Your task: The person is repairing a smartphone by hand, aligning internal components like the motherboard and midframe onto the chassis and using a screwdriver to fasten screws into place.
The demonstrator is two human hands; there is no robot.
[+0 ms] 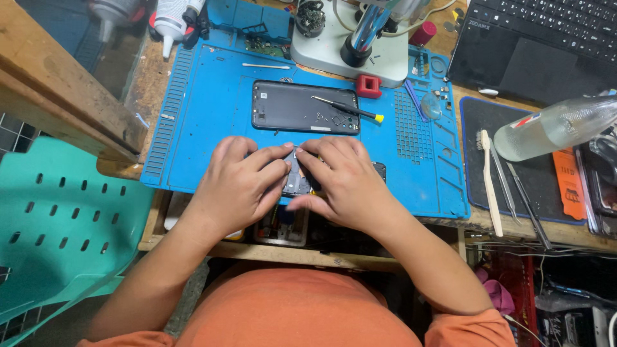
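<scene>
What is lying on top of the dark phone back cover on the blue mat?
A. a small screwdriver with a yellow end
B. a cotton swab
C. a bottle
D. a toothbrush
A: the small screwdriver with a yellow end lies across the right part of the dark phone back cover on the blue mat.

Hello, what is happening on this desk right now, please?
A person in an orange shirt holds a small dark phone part with both hands, left hand and right hand, over a blue mat. Behind it a phone back cover lies on the mat with a screwdriver on top. A microscope base stands further back.
</scene>
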